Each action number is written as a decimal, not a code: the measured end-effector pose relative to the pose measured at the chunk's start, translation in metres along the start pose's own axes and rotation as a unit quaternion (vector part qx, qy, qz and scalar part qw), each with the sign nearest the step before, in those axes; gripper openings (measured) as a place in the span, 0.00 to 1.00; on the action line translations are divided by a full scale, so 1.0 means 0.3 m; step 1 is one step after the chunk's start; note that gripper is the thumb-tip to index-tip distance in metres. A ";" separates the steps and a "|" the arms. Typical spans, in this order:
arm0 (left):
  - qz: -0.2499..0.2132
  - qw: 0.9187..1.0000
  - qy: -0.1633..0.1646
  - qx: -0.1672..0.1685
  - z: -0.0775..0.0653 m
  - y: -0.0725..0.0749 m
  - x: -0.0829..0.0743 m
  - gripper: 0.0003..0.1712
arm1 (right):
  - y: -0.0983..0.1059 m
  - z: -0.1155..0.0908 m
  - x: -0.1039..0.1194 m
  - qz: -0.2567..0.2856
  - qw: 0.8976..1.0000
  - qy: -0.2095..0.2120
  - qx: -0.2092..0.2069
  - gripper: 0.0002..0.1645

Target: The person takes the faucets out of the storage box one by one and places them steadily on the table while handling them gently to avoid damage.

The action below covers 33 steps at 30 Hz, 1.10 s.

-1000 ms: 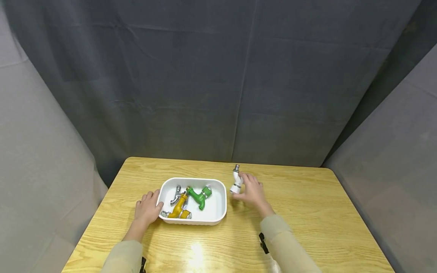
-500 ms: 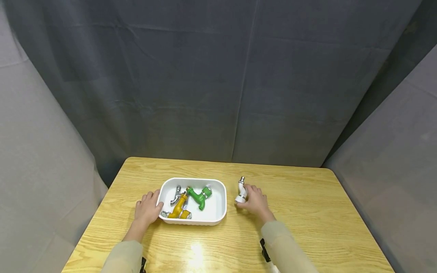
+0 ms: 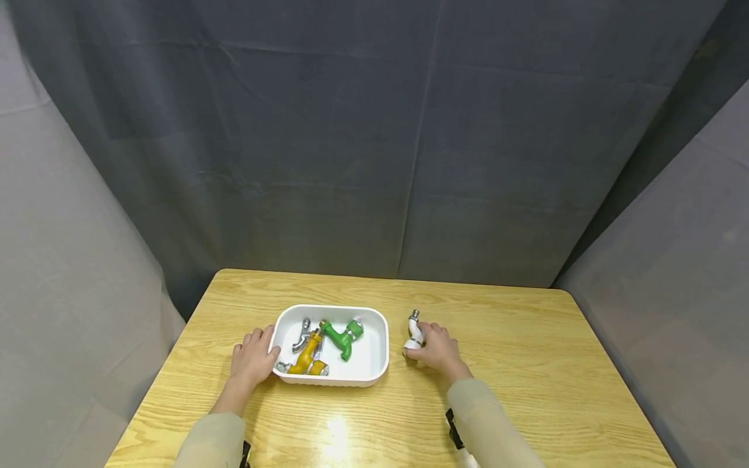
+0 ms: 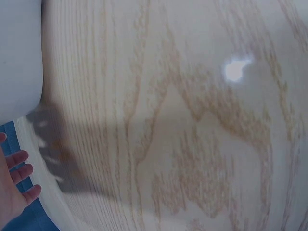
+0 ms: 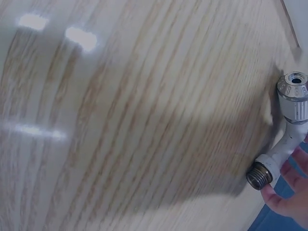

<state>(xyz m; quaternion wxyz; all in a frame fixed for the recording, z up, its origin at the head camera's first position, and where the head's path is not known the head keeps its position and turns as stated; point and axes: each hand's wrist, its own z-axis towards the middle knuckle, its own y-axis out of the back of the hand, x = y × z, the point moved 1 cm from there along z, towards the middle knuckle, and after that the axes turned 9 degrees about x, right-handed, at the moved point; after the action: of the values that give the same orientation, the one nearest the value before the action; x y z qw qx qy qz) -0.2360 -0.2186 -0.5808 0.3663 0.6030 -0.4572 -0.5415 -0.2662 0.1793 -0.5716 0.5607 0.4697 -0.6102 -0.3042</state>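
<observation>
My right hand (image 3: 439,351) grips a white tap (image 3: 415,332) with a metal end, close over the table to the right of the tray. In the right wrist view the tap (image 5: 290,138) shows its threaded inlet and a chrome cap, with my fingers at its body. My left hand (image 3: 254,357) rests at the left side of the white tray (image 3: 365,379), thumb over the rim; the left wrist view shows its fingers extended. Inside the tray lie a green tap (image 3: 341,338), a yellow tap (image 3: 305,354) and a chrome tap (image 3: 302,338), partly hidden by the yellow one.
The wooden table (image 3: 526,364) has rounded back corners. A dark grey curtain (image 3: 328,162) hangs behind it, and paler cloth walls stand on the left (image 3: 70,260) and right (image 3: 673,260).
My right hand has brought the white tap toward me, slightly right and down to the tabletop, slowing in the last half second. The left hand and the tray have stayed in place.
</observation>
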 end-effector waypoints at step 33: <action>0.003 1.000 0.002 0.000 0.004 -0.002 0.003 0.32 | -0.026 -0.007 0.011 -0.017 1.000 0.020 0.004 0.45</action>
<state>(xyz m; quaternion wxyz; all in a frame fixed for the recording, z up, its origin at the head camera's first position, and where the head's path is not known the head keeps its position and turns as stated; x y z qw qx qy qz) -0.2370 -0.2192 -0.5817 0.3687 0.6029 -0.4580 -0.5392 -0.2622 0.1738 -0.5770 0.5660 0.4879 -0.5919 -0.3020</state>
